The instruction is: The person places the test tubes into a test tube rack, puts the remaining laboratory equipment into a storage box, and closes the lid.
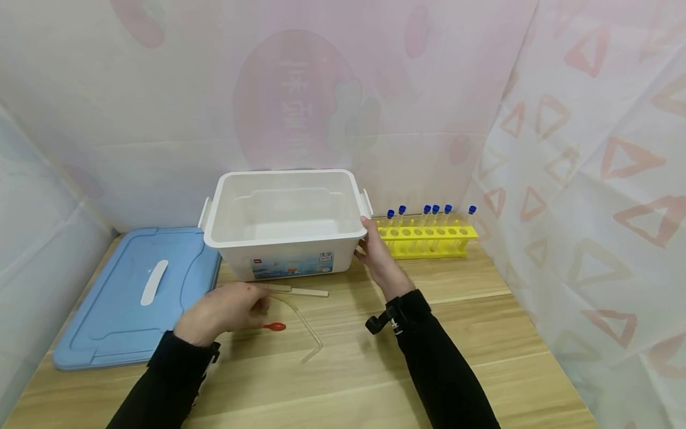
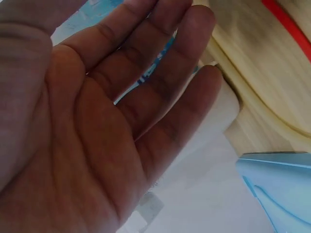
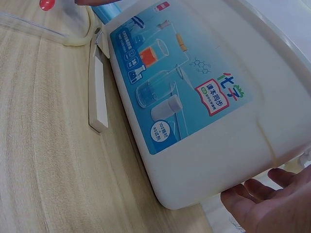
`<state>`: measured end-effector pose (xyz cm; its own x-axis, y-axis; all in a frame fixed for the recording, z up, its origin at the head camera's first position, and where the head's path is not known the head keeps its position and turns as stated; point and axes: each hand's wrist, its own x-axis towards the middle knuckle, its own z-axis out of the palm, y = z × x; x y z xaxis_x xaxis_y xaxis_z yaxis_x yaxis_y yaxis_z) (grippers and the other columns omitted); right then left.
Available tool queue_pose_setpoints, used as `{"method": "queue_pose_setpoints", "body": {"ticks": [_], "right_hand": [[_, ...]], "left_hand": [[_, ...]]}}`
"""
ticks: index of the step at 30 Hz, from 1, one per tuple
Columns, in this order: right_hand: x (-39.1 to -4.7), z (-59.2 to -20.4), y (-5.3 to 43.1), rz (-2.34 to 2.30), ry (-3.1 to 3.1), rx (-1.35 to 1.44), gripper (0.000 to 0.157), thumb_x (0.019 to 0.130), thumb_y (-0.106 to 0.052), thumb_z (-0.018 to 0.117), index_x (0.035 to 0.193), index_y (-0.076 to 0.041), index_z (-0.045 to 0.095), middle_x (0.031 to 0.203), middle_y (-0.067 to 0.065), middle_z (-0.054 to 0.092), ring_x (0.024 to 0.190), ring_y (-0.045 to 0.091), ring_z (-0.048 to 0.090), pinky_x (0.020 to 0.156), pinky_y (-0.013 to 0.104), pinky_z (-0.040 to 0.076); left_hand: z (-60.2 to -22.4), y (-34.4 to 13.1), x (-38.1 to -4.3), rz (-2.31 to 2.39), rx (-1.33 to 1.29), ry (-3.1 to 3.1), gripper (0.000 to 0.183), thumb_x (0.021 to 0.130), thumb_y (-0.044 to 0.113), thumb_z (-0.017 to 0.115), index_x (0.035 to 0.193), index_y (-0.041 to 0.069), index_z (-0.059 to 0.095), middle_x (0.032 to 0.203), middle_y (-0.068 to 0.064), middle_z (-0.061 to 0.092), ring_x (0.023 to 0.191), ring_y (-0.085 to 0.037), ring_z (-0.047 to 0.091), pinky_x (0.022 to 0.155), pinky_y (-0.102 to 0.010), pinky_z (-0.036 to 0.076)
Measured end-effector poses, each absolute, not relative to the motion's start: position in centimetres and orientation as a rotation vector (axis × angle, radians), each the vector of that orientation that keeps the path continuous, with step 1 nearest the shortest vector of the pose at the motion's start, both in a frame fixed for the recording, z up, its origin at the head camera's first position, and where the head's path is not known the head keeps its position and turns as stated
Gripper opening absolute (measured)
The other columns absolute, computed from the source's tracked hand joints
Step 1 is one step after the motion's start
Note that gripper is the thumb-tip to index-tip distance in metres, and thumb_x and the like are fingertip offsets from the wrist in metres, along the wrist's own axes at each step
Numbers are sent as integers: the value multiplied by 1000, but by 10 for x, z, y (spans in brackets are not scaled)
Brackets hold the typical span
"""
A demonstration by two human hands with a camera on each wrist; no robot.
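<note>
A white plastic storage box (image 1: 289, 259) with a blue picture label (image 3: 160, 77) stands against the back wall. My right hand (image 1: 379, 256) holds its right end, thumb up at the rim and fingers against the side (image 3: 262, 199). In front of the box, my left hand (image 1: 227, 310) hovers low with nothing visible in it; its fingers are loosely extended in the left wrist view (image 2: 112, 102). By that hand lie a wooden test tube clamp (image 3: 98, 92), a bent glass tube (image 1: 308, 328) with soft tubing, and a red spoon (image 1: 276, 326), its handle hidden behind the hand.
A blue lid (image 1: 123, 298) with a white handle lies left of the box. To the right stands a yellow rack (image 1: 429, 234) with several blue-capped test tubes. Printed cloth walls (image 1: 584, 196) enclose the wooden table (image 1: 343, 381) at the back and sides.
</note>
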<state>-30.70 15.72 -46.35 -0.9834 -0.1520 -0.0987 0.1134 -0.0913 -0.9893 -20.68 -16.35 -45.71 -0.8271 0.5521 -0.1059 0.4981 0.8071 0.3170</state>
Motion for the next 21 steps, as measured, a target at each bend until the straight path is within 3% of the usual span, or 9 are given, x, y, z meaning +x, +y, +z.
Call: {"method": "queue_pose_setpoints", "body": {"ticks": [8,21], "right_hand": [[-307,-463,157,-2198,1981,-43,76,99,-74,38,162,-33,32,169,9,22,153,36,22,120,61,24],[-307,-463,157,-2192,1994,-44,74,100,-73,38,162,-33,33,167,8,25,152,35,25,120,61,25]], "left_hand": [[-463,-165,-209,324,726,2765,25,77,13,88,82,21,65,75,4,57,68,-14,48,62,-32,43],[-469,-164,-213,290,657,2750,21,81,10,85,74,22,68,71,7,57,66,-14,50,59,-31,44]]}}
